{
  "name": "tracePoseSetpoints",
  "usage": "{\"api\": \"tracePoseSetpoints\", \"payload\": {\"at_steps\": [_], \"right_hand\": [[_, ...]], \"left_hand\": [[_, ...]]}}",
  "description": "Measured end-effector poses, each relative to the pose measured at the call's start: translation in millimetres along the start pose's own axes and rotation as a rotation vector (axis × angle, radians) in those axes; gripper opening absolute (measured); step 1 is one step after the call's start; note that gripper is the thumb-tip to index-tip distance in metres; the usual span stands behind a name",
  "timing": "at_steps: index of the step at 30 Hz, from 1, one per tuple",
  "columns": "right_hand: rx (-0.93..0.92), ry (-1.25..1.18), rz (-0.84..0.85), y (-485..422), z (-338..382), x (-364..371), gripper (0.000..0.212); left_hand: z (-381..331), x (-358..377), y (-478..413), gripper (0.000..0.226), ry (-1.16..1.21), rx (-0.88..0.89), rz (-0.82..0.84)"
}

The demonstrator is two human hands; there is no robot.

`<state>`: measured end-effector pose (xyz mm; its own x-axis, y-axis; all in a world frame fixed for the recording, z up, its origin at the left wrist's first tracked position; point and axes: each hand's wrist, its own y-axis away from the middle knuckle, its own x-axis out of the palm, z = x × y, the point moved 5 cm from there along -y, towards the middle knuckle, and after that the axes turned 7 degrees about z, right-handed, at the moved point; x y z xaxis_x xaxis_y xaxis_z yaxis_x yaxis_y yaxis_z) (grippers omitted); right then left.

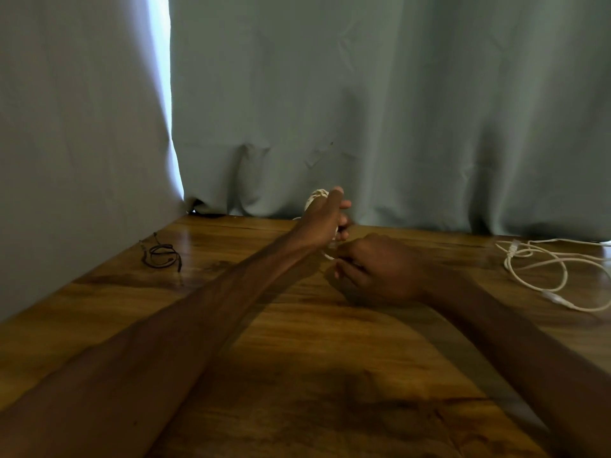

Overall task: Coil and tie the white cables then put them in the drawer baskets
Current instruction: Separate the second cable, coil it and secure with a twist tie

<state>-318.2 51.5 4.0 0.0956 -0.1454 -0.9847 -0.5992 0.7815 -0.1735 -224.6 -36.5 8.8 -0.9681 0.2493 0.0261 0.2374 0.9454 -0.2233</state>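
Observation:
My left hand [325, 219] holds a coiled white cable [316, 196] upright above the far middle of the wooden table [297, 342]; the coil shows over the top of the hand. Just to its right, my right hand [377, 269] has its fingers curled and pinches the loose end of that same cable [329, 254], which runs between the two hands. A second white cable [545, 266] lies uncoiled in loose loops on the table at the far right. No drawer baskets are in view.
A small black cable [162, 254] lies loosely coiled on the table at the far left. Grey-green curtains [396, 110] hang along the table's back and left edges, with a bright gap [162, 77] between them.

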Motion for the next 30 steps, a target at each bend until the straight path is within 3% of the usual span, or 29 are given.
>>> {"api": "tracePoseSetpoints", "payload": {"at_steps": [7,13,16,20,23,26,30], "right_hand": [[-0.121,0.049,-0.333,12.4,-13.3,-28.9,0.017],[-0.142,-0.008,-0.531,18.7,-24.8,-41.3,0.026],[-0.144,-0.062,-0.607,21.3,-25.9,-40.8,0.027],[-0.119,-0.134,-0.716,21.0,-23.2,-38.2,0.027],[-0.103,-0.182,-0.756,18.6,-24.1,-35.9,0.029],[0.0,-0.292,-0.757,18.4,-38.5,-39.0,0.062],[-0.021,-0.55,-0.454,12.1,-33.6,-26.2,0.053]], "left_hand": [[-4.6,7.2,16.5,0.039,-0.443,0.212,0.163],[-2.9,17.1,23.4,0.077,-0.378,0.179,0.459],[2.2,24.7,22.8,0.072,-0.201,0.028,0.57],[-2.0,26.3,16.3,0.074,-0.153,0.015,0.58],[-0.6,21.2,18.3,0.079,-0.167,-0.042,0.581],[6.4,18.7,22.9,0.088,-0.255,-0.144,0.59],[6.1,24.8,28.3,0.083,-0.042,-0.233,0.658]]}}
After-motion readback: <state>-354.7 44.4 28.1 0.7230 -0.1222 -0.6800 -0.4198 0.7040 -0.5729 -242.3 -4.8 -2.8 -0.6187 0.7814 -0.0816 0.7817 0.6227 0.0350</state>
